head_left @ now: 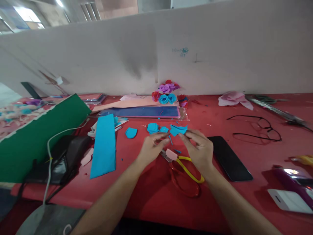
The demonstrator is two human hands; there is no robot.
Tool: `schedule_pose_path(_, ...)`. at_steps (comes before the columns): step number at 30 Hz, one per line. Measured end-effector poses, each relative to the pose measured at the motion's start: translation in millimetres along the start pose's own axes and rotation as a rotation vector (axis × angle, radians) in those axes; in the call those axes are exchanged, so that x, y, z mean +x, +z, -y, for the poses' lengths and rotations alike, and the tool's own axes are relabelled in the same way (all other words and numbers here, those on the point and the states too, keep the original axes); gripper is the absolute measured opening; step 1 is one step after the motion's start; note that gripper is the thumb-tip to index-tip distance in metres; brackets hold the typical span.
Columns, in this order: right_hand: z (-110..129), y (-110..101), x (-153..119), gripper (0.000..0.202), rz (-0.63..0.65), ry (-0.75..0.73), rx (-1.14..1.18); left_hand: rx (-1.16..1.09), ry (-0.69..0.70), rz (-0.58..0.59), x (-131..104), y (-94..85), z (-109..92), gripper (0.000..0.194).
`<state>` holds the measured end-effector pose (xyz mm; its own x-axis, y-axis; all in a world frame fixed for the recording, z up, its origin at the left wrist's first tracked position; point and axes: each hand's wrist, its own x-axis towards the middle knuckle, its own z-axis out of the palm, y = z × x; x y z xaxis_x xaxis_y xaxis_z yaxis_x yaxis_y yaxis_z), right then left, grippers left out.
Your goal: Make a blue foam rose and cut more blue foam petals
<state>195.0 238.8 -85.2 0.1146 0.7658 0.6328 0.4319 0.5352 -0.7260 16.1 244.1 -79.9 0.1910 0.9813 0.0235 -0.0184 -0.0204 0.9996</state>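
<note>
Thumb and fingers of my right hand [199, 147] pinch a blue paper piece [178, 130] with pointed ends, just above the table. Opposite it, my left hand [153, 145] has its fingers curled and the thumb close to them; whatever they hold, if anything, I cannot make out. Right behind those fingertips are a stack of cut blue paper petals [153, 128] and another blue piece [163, 129]. A single blue petal [131, 133] lies further left. Scissors [187, 169] with yellow and red handles rest between my forearms, a pink paper piece [171, 154] on their blades.
Folded blue paper [104, 147] lies to the left, before a green board [49, 140] and a black bag [58, 160]. Paper roses [167, 93] stand at the back by packed sheets [141, 112]. A phone [231, 158], eyeglasses [266, 129] and a white device [290, 200] lie right.
</note>
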Motion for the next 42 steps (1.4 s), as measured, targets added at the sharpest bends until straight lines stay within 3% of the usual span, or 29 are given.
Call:
schedule_pose_path(2, -1, 1, -3, 0.014, 0.074, -0.272, -0.127, -0.204, -0.075, 0.035, -2, 2.2, -4, 0.031)
schedule_pose_path(4, -3, 4, -5, 0.019, 0.178, -0.444, -0.206, -0.388, -0.139, 0.054, -3, 3.5, -8, 0.029)
schedule_pose_path(7, -3, 9, -8, 0.021, 0.249, -0.496, -0.235, -0.483, -0.157, 0.033, -2, 3.4, -9, 0.022)
schedule_pose_path(14, 10, 12, -11, 0.022, 0.182, -0.176, -0.042, -0.488, -0.156, 0.028, 1, 2.4, -2, 0.018)
schedule_pose_path(17, 15, 13, -11, 0.018, 0.121, 0.157, 0.083, -0.445, -0.163, -0.003, 2, 2.0, 1, 0.017)
schedule_pose_path(20, 13, 15, -11, 0.018, 0.032, 0.508, 0.384, -0.438, -0.185, 0.017, 2, 2.4, 5, 0.019)
schedule_pose_path(24, 9, 19, -6, 0.022, -0.081, 0.769, 0.696, -0.446, -0.198, 0.053, 0, 5.7, 8, 0.016)
schedule_pose_path(28, 9, 19, -1, 0.022, -0.166, 0.866, 0.853, -0.419, -0.222, 0.056, -2, 10.0, 5, 0.019)
schedule_pose_path(33, 10, 18, -5, 0.021, -0.04, 0.837, 0.784, -0.38, -0.219, 0.073, -3, 9.1, -1, 0.036)
schedule_pose_path(39, 10, 21, -9, 0.023, 0.015, 0.83, 0.702, -0.261, -0.024, -0.009, -1, 5.7, 0, 0.051)
schedule_pose_path(42, 6, 22, -8, 0.021, 0.018, 0.864, 0.734, -0.135, 0.022, 0.057, -2, 4.5, 0, 0.038)
